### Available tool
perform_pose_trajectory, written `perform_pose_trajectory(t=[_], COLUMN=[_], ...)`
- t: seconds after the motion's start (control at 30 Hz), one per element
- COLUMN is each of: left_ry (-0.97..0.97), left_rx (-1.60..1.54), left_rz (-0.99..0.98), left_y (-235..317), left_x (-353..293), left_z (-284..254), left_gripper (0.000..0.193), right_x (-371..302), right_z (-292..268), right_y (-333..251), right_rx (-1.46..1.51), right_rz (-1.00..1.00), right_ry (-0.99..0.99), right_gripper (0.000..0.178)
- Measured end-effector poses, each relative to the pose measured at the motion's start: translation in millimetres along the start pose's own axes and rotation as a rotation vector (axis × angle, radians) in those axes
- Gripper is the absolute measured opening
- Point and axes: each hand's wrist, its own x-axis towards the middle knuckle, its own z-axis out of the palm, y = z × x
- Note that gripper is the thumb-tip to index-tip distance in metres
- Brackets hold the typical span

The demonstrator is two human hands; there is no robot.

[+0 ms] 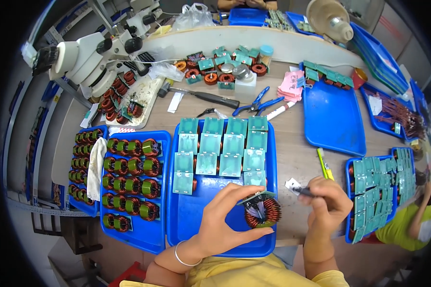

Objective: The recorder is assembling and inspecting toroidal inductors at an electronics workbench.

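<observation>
My left hand (215, 227) grips a copper-wound toroidal coil (263, 213) by its edges, thumb below and fingers above, over the front of a blue tray (194, 227). A green circuit board is attached at the coil's far side, and purplish-grey strands show in its middle. To the right, my right hand (326, 205) is closed round a small tool (302, 191) with a dark handle and a pale flat tip. That tip points left and stays apart from the coil. Rows of green circuit boards (207, 163) lie in the tray beyond my left hand.
Left stands a blue tray (164, 191) of green-banded coils. A yellow-green marker (324, 164), blue-handled pliers (257, 103) and a hammer (203, 96) lie on the table. At right are another blue tray (333, 126) and a board-filled tray (348, 191). A microscope (84, 64) rises at back left.
</observation>
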Motion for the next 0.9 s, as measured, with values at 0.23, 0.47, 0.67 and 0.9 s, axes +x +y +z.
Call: perform_pose_trajectory(t=[0.23,0.47,0.67,0.9], left_ry=[0.066,0.063,0.07,0.06], left_rx=[-0.332,-0.329,-0.411,-0.47], left_rz=[-0.052,-0.152,-0.139,-0.127], left_y=[-3.0,-13.4,-19.2,-15.9], left_x=[-9.0,-16.5,-9.0,-4.7], left_z=[3.2,13.0,13.0,12.7], left_gripper=[0.064,0.064,0.059,0.066], right_x=[-3.5,-6.4,-4.8,-2.2], right_z=[8.6,13.1,11.9,10.3], right_y=[12.1,8.7,17.5,16.2], right_rx=[0.079,0.322,0.293,0.318], right_rz=[0.351,0.239,0.291,0.311], right_ry=[-0.011,-0.191,-0.238,-0.297], right_gripper=[0.041,0.074,0.09,0.087])
